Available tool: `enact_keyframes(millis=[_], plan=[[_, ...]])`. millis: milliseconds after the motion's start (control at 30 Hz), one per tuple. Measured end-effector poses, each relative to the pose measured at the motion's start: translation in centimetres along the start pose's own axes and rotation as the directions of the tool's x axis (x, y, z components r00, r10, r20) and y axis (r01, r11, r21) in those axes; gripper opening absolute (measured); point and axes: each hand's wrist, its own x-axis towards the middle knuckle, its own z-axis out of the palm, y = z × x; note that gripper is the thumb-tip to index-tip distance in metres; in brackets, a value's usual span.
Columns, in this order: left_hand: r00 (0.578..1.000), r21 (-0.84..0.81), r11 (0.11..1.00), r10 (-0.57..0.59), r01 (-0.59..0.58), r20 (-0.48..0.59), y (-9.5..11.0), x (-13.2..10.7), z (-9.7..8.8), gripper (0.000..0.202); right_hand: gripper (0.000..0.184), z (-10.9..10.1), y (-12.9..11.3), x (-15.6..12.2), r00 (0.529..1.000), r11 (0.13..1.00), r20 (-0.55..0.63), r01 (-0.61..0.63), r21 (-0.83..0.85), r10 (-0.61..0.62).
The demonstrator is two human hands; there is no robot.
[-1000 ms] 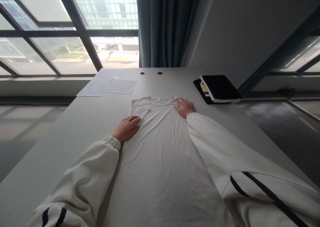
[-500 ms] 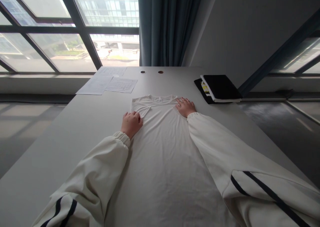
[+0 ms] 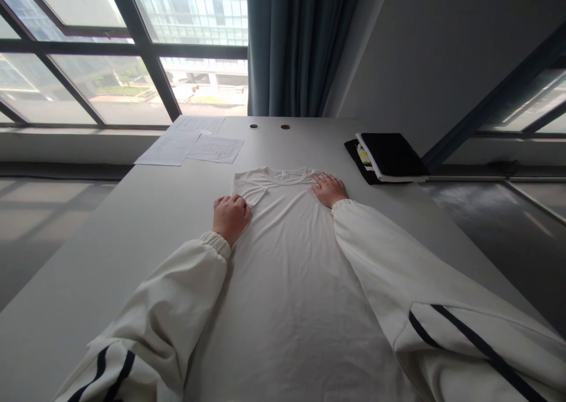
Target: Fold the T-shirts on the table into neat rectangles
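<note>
A white T-shirt point(image 3: 292, 260) lies spread on the table, its round neckline at the far end and its body running toward me. At its left edge, by the folded-in short sleeve, my left hand point(image 3: 232, 218) is closed with curled fingers on the cloth; the fingertips are hidden. Soft creases run from there across the chest. My right hand point(image 3: 329, 190) rests flat on the shirt's right shoulder beside the neckline, fingers stretched out. The right sleeve is mostly hidden under or behind that hand.
Printed paper sheets point(image 3: 215, 148) lie at the far left of the white table point(image 3: 110, 237). A black folder point(image 3: 393, 154) sits on other items at the right. Two cable holes are near the far edge, with a blue curtain point(image 3: 296, 48) and windows beyond.
My left hand has shifted very slightly up and to the left at the sleeve. My right hand and the T-shirt look almost unchanged.
</note>
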Motion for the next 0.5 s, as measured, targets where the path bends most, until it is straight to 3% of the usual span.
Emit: enact_keyframes(millis=[133,333,500], plan=[[0.999,-0.006,0.999,0.053,-0.053,-0.003,0.2,-0.1,-0.4,0.015,0.065,-0.1,0.0,-0.1,1.0,1.0,0.004,0.0,-0.019,0.0],[0.988,-0.002,0.996,0.092,-0.092,0.127,-0.3,-0.1,-0.1,0.017,0.064,0.3,0.2,0.1,0.999,0.998,-0.027,0.017,-0.056,-0.018],[0.987,-0.019,0.993,0.116,-0.114,0.114,-1.0,0.0,0.1,0.018,0.064,0.6,0.4,0.4,0.999,0.999,-0.034,0.012,-0.033,-0.013]])
